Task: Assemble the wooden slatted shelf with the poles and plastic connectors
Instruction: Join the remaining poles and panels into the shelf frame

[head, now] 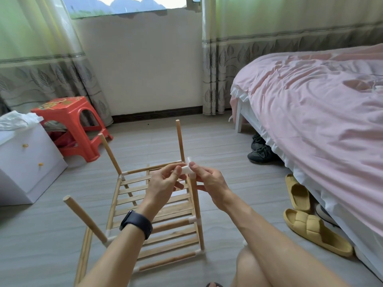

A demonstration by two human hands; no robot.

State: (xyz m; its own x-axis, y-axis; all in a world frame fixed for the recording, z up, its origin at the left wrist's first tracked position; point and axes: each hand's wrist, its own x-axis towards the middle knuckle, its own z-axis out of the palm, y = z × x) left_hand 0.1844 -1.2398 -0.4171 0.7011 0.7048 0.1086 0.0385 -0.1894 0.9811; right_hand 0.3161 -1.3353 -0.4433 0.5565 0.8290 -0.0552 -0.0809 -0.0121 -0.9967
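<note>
A: Left edge?
B: White drawer unit (27, 162) on the floor; just behind it, red plastic stool (70, 121).

A: Toward the centre?
B: Wooden slatted shelf (157, 214), on the floor ahead of a bare knee, with white fittings at its corners. Carries three poles: near-left pole (85, 218) and far-left pole (109, 154), both leaning left, and far-right pole (179, 139), nearly upright.

A: The hands?
B: Left hand (163, 183), with a dark watch (136, 223) at the wrist, raised above the shelf. Pinches the white plastic connector (186, 169) between thumb and forefinger. Right hand (209, 183) just beside it, gripping the same connector from the other side, thumb on top. Connector at the upper end of a fourth pole (198, 214), slanting up along the shelf's right side.

A: Right side?
B: Dark shoes (259, 152) at the bed's foot; yellow slippers (310, 230) along its edge; bed (310, 100) under a pink cover.
</note>
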